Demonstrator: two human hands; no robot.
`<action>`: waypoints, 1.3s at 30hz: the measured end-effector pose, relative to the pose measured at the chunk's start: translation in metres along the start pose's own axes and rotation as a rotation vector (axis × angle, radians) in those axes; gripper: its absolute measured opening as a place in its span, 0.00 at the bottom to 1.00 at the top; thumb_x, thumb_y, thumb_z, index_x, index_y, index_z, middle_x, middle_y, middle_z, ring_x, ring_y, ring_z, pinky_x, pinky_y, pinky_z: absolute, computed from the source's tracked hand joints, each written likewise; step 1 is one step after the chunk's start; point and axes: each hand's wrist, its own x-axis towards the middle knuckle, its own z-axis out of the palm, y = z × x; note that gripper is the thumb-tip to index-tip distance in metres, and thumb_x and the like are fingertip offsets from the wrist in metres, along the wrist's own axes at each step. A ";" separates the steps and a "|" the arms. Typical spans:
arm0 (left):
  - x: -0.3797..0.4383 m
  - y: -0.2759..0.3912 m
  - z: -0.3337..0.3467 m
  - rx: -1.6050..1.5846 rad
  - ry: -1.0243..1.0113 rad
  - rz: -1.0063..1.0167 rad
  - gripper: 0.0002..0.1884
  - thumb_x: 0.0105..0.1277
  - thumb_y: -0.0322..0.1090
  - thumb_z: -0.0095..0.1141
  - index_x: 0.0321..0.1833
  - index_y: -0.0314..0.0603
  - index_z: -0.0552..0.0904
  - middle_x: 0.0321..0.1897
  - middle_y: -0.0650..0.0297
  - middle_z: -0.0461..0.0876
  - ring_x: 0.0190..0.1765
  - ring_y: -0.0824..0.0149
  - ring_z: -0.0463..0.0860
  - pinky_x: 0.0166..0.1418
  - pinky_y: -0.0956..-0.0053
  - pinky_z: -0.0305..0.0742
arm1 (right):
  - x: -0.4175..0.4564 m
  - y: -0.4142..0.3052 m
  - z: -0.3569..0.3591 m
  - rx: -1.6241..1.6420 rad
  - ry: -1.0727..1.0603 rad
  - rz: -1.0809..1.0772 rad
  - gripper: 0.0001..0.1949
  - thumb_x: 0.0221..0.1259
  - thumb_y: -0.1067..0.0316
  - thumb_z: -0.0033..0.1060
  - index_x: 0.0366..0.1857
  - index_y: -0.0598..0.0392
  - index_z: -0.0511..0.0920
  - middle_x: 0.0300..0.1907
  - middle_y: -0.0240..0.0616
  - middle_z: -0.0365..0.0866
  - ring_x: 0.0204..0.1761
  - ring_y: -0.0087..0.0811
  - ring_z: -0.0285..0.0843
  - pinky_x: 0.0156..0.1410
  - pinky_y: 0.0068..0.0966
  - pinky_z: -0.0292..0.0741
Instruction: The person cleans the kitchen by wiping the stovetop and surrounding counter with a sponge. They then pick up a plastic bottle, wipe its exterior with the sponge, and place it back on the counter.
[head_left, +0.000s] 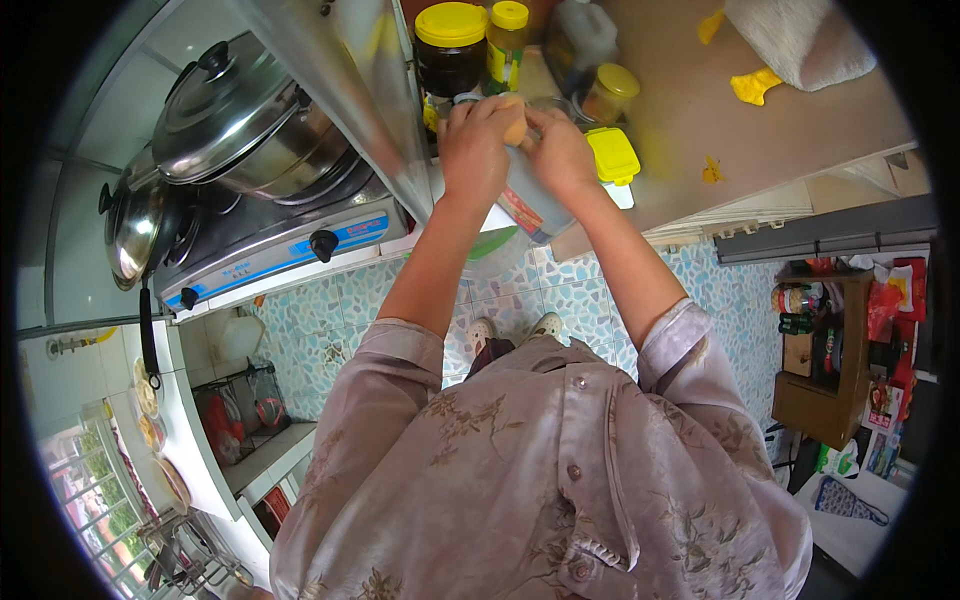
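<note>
A clear plastic bottle with a red label stands near the counter's front edge, between my forearms. At its upper end is a small orange piece, which looks like a cap, though fingers partly cover it. The fingers of my left hand are curled around this orange piece. My right hand is closed at the bottle's upper part, its fingertips close to the orange piece. Just right of my right hand lies a yellow flip-top lid or box. Below the bottle shows a clear container with green on it.
Behind my hands stand a dark jar with a yellow lid, a yellow-capped bottle, a yellow-lidded jar and a grey jug. A transparent panel separates the gas stove and steel pot. A cloth lies right.
</note>
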 end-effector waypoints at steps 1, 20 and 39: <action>-0.007 -0.003 0.003 -0.025 0.014 -0.040 0.19 0.54 0.22 0.50 0.47 0.50 0.84 0.50 0.69 0.81 0.51 0.58 0.75 0.55 0.63 0.68 | 0.000 0.000 0.000 0.007 0.004 -0.001 0.20 0.57 0.57 0.64 0.54 0.46 0.79 0.50 0.43 0.77 0.54 0.44 0.75 0.56 0.38 0.73; -0.026 -0.018 -0.003 0.032 -0.015 -0.234 0.23 0.56 0.22 0.50 0.55 0.51 0.80 0.55 0.69 0.78 0.54 0.57 0.75 0.56 0.62 0.68 | 0.000 -0.006 -0.006 0.001 -0.059 0.046 0.20 0.57 0.54 0.63 0.53 0.44 0.80 0.49 0.45 0.78 0.54 0.45 0.76 0.56 0.39 0.74; -0.077 -0.046 0.043 -0.370 0.183 -0.404 0.29 0.59 0.26 0.53 0.65 0.42 0.66 0.54 0.47 0.76 0.58 0.45 0.73 0.62 0.59 0.68 | -0.033 0.009 -0.033 -0.174 -0.140 -0.059 0.25 0.55 0.56 0.65 0.55 0.57 0.72 0.48 0.53 0.78 0.50 0.51 0.77 0.54 0.40 0.74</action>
